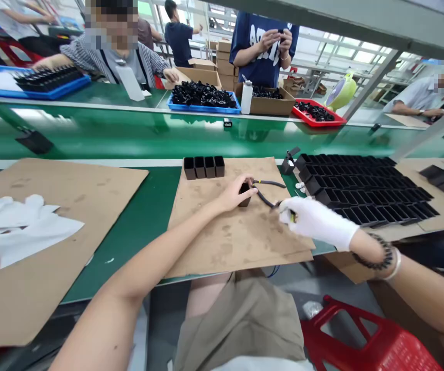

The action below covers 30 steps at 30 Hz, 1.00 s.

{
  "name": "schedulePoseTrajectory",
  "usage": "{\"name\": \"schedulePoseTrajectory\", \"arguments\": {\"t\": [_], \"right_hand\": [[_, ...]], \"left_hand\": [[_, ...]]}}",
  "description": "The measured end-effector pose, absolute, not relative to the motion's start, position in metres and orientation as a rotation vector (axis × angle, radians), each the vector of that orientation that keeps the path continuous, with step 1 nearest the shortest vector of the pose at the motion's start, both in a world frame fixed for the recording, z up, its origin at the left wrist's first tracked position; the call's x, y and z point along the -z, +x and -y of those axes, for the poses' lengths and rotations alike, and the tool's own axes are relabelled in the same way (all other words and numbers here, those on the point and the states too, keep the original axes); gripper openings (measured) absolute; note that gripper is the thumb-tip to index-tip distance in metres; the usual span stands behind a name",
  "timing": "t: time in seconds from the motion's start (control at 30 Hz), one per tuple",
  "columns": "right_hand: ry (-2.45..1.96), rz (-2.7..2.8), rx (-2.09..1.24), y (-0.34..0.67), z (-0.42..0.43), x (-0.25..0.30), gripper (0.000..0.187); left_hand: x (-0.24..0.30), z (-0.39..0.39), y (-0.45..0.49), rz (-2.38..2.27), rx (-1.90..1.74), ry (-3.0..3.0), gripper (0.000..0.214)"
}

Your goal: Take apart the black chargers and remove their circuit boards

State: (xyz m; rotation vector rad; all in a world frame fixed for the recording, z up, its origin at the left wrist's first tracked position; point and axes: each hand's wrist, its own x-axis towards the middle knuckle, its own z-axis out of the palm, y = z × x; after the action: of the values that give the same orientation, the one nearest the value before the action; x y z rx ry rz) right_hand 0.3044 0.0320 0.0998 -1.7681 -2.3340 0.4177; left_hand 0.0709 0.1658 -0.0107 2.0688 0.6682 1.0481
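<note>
My bare left hand [239, 194] is closed around a small black open-topped box [244, 198] standing on the brown cardboard sheet [214, 226]. Just beyond the box lies a pair of pliers [264, 194] with dark handles, spread apart and pointing to the right. To their right, my right hand [310, 219], in a white glove, has its fingers curled around something with a bit of yellow showing; its kind is hidden by the fingers. Several matching black boxes [204, 167] stand in a row at the back of the cardboard.
Rows of black boxes [361, 188] fill the right side. White gloves [21, 224] lie on the left cardboard. Beyond the green belt [137, 136] are a blue tray [204, 109] and a red tray [341, 121] of black parts, with people behind. A red stool [384, 340] stands below right.
</note>
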Motion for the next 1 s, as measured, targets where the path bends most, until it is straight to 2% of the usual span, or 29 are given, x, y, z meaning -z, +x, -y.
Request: {"name": "schedulePoseTrajectory", "arguments": {"t": [0.1,0.17,0.37,0.47,0.57,0.67,0.8,0.9,1.0], "right_hand": [[-1.757,2.4,-0.555,0.297,-0.006,-0.057,0.043],[-1.751,2.396,-0.589,0.301,-0.004,-0.049,0.046],[-1.672,2.208,-0.756,0.314,-0.023,-0.065,0.009],[-1.539,2.034,-0.896,0.317,-0.025,-0.073,0.023],[-1.292,1.588,-1.211,0.311,-0.013,-0.075,0.04],[-0.96,1.063,-1.441,0.293,0.008,-0.076,0.043],[-0.721,1.011,-1.021,0.256,0.029,-0.082,0.04],[-0.618,1.246,-0.68,0.23,0.038,-0.088,0.042],[-0.608,1.468,-0.528,0.216,0.044,-0.092,0.045]], "left_hand": [[0.014,-0.156,0.067,-0.718,-0.959,1.98,0.079],[0.016,-0.15,0.065,-0.778,-0.945,1.916,0.088],[0.003,-0.124,0.065,-0.811,-0.949,1.798,0.067],[-0.015,-0.099,0.062,-0.752,-0.944,1.802,0.068],[-0.036,-0.069,0.053,-0.716,-0.961,1.764,0.069],[-0.054,-0.04,0.043,-0.722,-0.947,1.693,0.07],[-0.072,-0.006,0.032,-0.747,-0.992,1.686,0.073],[-0.082,0.012,0.027,-0.756,-1.088,1.78,0.072],[-0.089,0.025,0.021,-0.725,-1.207,1.899,0.07]]}}
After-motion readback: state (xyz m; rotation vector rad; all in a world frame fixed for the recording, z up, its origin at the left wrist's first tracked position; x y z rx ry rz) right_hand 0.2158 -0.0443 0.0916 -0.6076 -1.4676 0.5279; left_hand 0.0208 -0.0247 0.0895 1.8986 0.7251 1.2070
